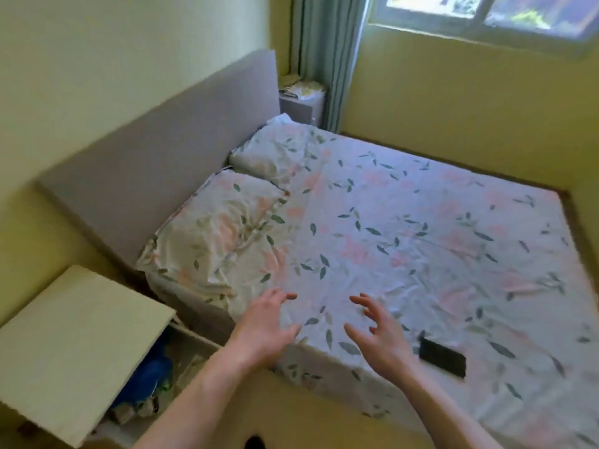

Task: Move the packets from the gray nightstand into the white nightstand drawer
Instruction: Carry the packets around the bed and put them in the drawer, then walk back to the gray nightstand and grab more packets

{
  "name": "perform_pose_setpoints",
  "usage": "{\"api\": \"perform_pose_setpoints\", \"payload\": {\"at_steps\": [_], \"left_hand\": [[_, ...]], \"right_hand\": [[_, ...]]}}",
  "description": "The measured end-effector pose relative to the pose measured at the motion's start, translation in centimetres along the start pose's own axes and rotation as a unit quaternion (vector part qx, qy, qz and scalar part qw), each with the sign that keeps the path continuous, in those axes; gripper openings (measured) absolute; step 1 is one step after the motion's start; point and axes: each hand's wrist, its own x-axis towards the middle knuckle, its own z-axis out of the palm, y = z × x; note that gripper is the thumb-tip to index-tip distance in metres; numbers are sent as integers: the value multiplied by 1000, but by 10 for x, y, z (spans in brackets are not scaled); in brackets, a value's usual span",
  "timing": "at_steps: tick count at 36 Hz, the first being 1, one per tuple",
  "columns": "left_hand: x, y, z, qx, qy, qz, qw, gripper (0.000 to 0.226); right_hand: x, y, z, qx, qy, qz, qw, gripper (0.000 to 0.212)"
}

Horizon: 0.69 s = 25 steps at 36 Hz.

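The white nightstand (74, 338) stands at the lower left, its drawer (181, 354) pulled open with blue and pale packets (149, 380) inside. Across the bed in the far corner is the gray nightstand (299, 106), with pale packets (303, 87) piled on top. My left hand (265, 328) and right hand (377, 332) hover over the near edge of the bed, fingers spread, holding nothing.
A bed (405, 247) with a floral sheet and two pillows fills the middle, with a gray headboard (155, 157) on the left. A black phone (442, 358) lies near the bed's front edge. Curtain (327, 59) and window are at the back.
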Motion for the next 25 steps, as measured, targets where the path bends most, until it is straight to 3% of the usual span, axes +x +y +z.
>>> {"api": "perform_pose_setpoints", "payload": {"at_steps": [6, 13, 25], "left_hand": [[30, 153, 74, 42, -38, 133, 989, 53], [7, 312, 176, 20, -125, 237, 963, 53], [-8, 465, 272, 83, -132, 283, 946, 61]], "right_hand": [[-70, 70, -137, 37, 97, 31, 994, 51], [-163, 186, -293, 27, 160, 73, 984, 55], [-225, 290, -467, 21, 205, 48, 977, 57]]}}
